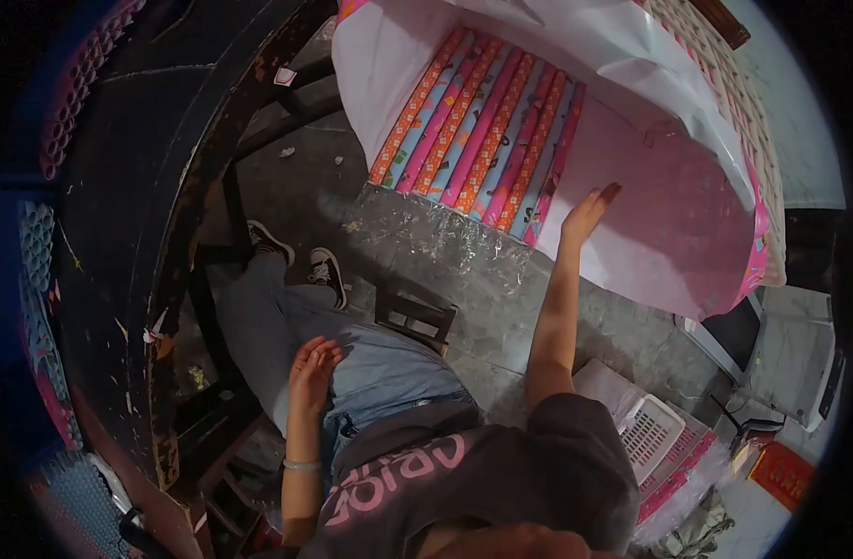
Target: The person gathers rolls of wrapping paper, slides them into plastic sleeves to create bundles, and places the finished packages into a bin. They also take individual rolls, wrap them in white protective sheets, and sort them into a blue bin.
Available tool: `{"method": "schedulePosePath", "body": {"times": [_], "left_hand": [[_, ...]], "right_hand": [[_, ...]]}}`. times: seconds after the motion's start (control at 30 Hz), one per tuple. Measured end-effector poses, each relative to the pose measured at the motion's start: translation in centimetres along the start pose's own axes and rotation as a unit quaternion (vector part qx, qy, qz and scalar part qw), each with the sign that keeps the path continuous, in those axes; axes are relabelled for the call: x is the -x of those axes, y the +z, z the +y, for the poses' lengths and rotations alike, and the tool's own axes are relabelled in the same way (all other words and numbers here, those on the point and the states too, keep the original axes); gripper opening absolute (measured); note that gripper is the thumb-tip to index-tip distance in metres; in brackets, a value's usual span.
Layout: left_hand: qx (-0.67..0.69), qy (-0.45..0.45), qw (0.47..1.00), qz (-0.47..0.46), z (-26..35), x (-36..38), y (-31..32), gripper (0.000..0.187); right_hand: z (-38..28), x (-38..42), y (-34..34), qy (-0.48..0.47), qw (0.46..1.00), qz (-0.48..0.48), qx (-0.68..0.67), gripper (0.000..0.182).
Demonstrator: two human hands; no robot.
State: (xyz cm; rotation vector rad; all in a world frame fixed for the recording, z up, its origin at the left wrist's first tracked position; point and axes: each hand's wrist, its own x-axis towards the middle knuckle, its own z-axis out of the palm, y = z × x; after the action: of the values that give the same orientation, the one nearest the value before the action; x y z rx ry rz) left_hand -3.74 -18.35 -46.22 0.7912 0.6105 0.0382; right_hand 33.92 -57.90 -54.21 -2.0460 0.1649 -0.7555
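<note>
The right arm (556, 312) reaches forward and slightly outward, almost straight, with only a mild bend at the elbow. The right hand (586, 216) is empty at its far end, fingers extended and angled off to the right. The left forearm (304, 429) points forward, close to the body's side. The left hand (313, 368) is empty too, well apart from the right, its fingers loosely curled inward.

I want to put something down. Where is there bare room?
The pink sheet is mostly bare between the patterned rolls and its right edge, beside the right hand. The black tabletop is mostly bare between its chipped rim and the bundled tubes at left. Crowded: around the white plastic basket, lower right.
</note>
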Motion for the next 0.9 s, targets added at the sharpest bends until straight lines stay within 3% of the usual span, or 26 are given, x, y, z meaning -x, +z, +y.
{"method": "schedulePosePath", "body": {"times": [0.07,0.13,0.17,0.27,0.4,0.5,0.6,0.7,0.73,0.77,0.8,0.83,0.87,0.9], "left_hand": [[0.007,0.002,1.0,0.0,0.0,-0.2,0.0,0.031],[0.006,-0.002,1.0,-0.003,0.2,-0.1,0.1,0.031],[0.006,-0.009,1.0,-0.007,0.3,-0.1,0.2,0.031],[0.007,0.0,1.0,-0.009,0.0,0.0,-0.2,0.033],[-0.009,0.015,1.0,0.002,-0.2,0.0,-0.3,0.033],[-0.001,0.018,1.0,-0.013,0.3,0.3,-0.2,0.033],[0.016,0.011,0.999,-0.028,0.9,1.9,0.3,0.032],[0.007,0.033,0.999,-0.002,2.5,4.6,0.9,0.035],[0.033,0.044,0.998,-0.003,2.6,5.4,0.6,0.036],[0.061,0.061,0.996,0.003,2.5,6.5,0.2,0.037],[0.048,0.072,0.996,0.023,3.1,7.7,0.5,0.038],[0.057,0.084,0.995,0.022,2.8,8.3,-0.3,0.038],[0.066,0.094,0.993,0.019,2.4,8.9,-1.2,0.037],[0.058,0.114,0.991,0.032,3.3,10.3,-0.5,0.037]], "right_hand": [[1.5,1.9,0.6,0.065,0.998,-0.02,-0.005,0.056],[3.5,4.6,2.5,0.055,0.977,-0.187,0.085,0.056],[2.4,5.9,3.6,-0.015,0.963,-0.189,0.189,0.057],[2.1,6.1,4.0,-0.076,0.958,-0.183,0.208,0.06],[1.6,5.6,3.8,-0.069,0.95,-0.201,0.228,0.063],[2.7,4.0,4.7,-0.115,0.913,-0.217,0.327,0.069],[3.2,1.4,6.3,-0.138,0.87,-0.265,0.393,0.061],[11.6,-1.5,9.2,-0.411,0.787,-0.151,0.435,0.052],[11.7,-2.0,10.0,-0.447,0.836,-0.086,0.305,0.051],[10.4,-1.4,9.5,-0.492,0.753,-0.123,0.418,0.033],[10.2,-2.1,10.6,-0.554,0.793,-0.054,0.246,0.03],[10.8,-0.9,11.2,-0.404,0.849,-0.118,0.321,0.032],[5.7,0.2,9.0,-0.329,0.839,-0.217,0.375,0.037],[7.8,1.1,9.9,-0.422,0.825,-0.114,0.358,0.044]]}}
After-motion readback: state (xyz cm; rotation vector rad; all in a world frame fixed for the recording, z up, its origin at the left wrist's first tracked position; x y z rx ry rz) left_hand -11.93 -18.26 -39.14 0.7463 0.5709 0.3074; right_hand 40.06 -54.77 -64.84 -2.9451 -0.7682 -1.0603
